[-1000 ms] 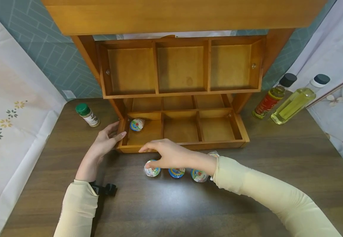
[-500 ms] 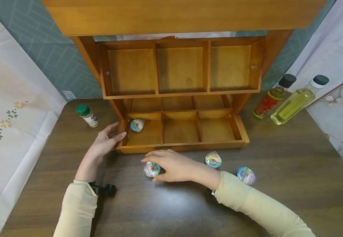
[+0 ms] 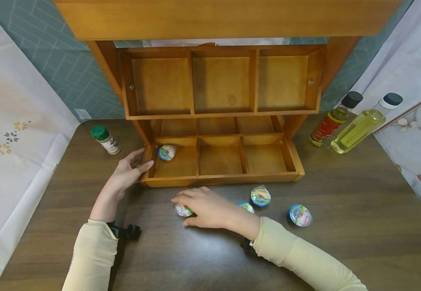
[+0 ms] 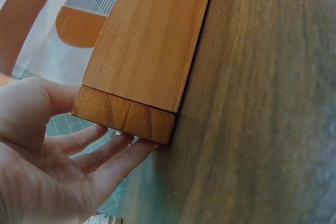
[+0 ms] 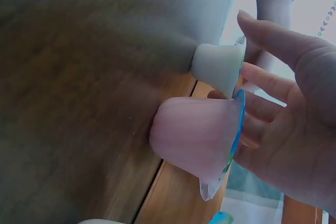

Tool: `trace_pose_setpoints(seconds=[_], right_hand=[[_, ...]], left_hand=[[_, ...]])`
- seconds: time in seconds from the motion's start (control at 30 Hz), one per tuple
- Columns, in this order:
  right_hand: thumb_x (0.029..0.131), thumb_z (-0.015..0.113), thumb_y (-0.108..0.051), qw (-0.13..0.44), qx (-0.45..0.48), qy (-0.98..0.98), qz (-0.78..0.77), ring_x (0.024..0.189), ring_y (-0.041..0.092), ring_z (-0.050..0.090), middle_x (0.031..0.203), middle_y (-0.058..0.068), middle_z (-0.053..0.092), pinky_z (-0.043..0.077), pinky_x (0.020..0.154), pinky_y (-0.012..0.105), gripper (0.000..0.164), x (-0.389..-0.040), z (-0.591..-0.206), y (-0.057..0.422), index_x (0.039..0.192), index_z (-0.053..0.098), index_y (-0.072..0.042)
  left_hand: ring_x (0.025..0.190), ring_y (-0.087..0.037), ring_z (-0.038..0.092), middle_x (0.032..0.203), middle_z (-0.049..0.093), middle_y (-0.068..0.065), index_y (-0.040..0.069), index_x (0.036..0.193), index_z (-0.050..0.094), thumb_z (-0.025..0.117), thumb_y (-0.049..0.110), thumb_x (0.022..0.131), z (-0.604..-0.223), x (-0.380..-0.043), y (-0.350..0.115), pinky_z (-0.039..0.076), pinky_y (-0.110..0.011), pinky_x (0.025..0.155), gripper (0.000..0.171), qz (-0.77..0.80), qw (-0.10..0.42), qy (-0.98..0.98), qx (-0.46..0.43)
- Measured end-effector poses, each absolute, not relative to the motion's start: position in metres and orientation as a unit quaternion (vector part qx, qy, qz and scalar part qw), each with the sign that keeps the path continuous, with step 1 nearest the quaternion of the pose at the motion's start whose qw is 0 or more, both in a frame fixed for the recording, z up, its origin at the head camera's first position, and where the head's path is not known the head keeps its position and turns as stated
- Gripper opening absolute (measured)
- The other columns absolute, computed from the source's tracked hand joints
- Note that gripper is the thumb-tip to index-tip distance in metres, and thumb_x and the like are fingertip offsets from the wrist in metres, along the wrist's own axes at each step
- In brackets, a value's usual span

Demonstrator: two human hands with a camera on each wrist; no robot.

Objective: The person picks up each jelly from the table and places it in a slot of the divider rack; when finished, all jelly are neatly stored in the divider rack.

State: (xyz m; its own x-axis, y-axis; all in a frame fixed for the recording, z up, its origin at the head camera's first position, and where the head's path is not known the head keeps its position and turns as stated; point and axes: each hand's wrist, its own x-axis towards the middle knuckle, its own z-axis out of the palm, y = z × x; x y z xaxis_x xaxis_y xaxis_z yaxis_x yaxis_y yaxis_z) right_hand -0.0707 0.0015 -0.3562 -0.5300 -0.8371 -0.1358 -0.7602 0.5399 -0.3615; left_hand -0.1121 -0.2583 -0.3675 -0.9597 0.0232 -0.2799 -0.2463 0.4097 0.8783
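My left hand (image 3: pixel 128 173) holds the front left corner of the lower wooden drawer rack (image 3: pixel 228 180), thumb over the rim and fingers against its outer side (image 4: pixel 123 111). My right hand (image 3: pixel 210 208) is low over the table, thumb and fingers spread about a small jelly cup (image 3: pixel 183 209) with a foil lid. In the right wrist view, the thumb stands apart from this whitish cup (image 5: pixel 218 66), while a pink cup (image 5: pixel 191 135) is under the palm, mostly hidden from the head view. Another jelly cup (image 3: pixel 167 152) lies in the rack's lower left compartment.
More jelly cups stand right of my right hand: one (image 3: pixel 245 207) partly covered by the wrist, one (image 3: pixel 260 196) near the rack, one (image 3: pixel 300 215) farther right. A green-capped spice jar (image 3: pixel 106 140) is at left. A red-labelled bottle (image 3: pixel 332 123) and an oil bottle (image 3: pixel 363 125) stand at right.
My right hand has come back from the rack's front edge toward me and down around the leftmost cup on the table. The left hand keeps its place on the rack's corner.
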Motion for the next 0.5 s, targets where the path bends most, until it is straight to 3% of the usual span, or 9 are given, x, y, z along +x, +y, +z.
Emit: trace_pose_setpoints(seconds=[0.3,0.5], right_hand=[[0.083,0.071,-0.032,0.146,-0.434,0.873,-0.167,0.119,0.013,0.050,0.131,-0.002,0.053,0.037,0.101,0.035,0.055,-0.0720,-0.3549,0.0000,0.132,0.052,-0.014],[0.086,0.068,-0.025,0.153,-0.426,0.869,-0.201,0.105,0.011,0.056,0.121,0.001,0.057,0.044,0.089,0.024,0.046,-0.0746,-0.3544,-0.0019,0.127,0.056,-0.010]], left_hand=[[0.129,-0.033,0.036,0.149,0.028,-0.017,0.009,0.150,0.019,0.057,0.035,0.093,-0.3676,-0.1121,-0.2582,0.042,-0.019,0.082,0.073,0.550,0.126,0.822,-0.073],[0.129,-0.034,0.035,0.150,0.026,-0.017,0.009,0.150,0.018,0.057,0.036,0.093,-0.3681,-0.1118,-0.2584,0.044,-0.016,0.074,0.073,0.552,0.129,0.820,-0.075]])
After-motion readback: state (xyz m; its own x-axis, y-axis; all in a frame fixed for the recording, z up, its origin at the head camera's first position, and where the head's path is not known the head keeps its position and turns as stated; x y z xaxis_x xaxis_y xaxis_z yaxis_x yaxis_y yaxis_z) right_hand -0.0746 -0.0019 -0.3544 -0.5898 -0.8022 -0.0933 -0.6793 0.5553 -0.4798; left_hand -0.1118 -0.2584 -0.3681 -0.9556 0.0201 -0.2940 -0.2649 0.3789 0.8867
